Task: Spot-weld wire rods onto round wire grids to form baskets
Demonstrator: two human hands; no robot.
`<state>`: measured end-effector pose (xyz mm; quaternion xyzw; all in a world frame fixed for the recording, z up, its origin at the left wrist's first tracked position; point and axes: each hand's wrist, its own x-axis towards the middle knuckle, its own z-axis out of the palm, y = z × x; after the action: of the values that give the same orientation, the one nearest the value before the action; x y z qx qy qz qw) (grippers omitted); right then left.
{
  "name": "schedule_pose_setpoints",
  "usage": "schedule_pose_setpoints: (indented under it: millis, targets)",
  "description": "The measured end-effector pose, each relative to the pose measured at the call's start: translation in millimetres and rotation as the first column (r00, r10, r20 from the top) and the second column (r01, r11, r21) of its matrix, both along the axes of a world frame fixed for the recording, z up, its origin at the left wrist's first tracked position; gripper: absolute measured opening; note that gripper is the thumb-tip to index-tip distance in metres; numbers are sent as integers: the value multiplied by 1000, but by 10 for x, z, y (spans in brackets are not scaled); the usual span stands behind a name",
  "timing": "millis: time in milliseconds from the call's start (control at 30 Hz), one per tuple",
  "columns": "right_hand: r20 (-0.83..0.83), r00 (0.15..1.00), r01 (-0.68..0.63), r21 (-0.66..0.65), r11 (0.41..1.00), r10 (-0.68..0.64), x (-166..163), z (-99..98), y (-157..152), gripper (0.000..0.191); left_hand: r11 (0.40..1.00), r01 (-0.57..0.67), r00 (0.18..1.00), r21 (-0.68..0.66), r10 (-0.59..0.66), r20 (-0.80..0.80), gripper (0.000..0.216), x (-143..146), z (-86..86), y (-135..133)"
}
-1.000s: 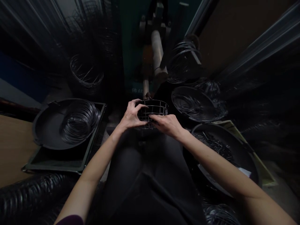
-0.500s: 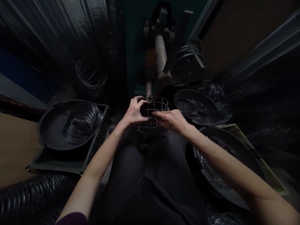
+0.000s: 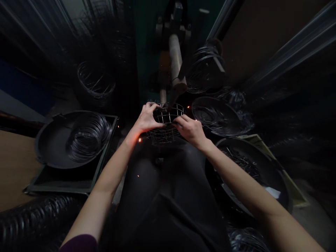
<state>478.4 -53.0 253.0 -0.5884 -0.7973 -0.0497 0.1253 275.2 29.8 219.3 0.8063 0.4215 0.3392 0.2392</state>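
Dim workshop, wire coils (image 3: pixel 88 136) at left. Both arms reach forward to centre frame: left hand (image 3: pixel 147 120) and right hand (image 3: pixel 190 130) grip opposite sides of a round wire basket (image 3: pixel 166 123) (small sparks nearby), held between them.

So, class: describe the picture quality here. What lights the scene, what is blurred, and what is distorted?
Head view: dim overall, with most light on the left hand, the right hand and the wire basket in their grip; small orange sparks glow around them. The edges smear into radial streaks, the wide lens bending straight lines outward. The wire rings in the left pan catch faint glints.
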Motion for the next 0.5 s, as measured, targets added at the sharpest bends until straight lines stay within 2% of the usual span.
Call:
schedule_pose_setpoints:
  millis: [100, 300, 500]
  targets:
    - [-46, 998, 32, 28, 999, -31, 25, -18, 113, 21, 1000, -6, 1000, 0, 6, -5, 67, 18, 19, 113]
    - [-187, 982, 10, 73, 997, 4, 92, -74, 272, 18, 1000, 2, 1000, -10, -2, -26, 68, 27, 34, 269]
    - [-238, 967, 105, 51, 993, -90, 67, -79, 493, 15, 1000, -21, 998, -13, 20, -59, 71, 86, 89, 508]
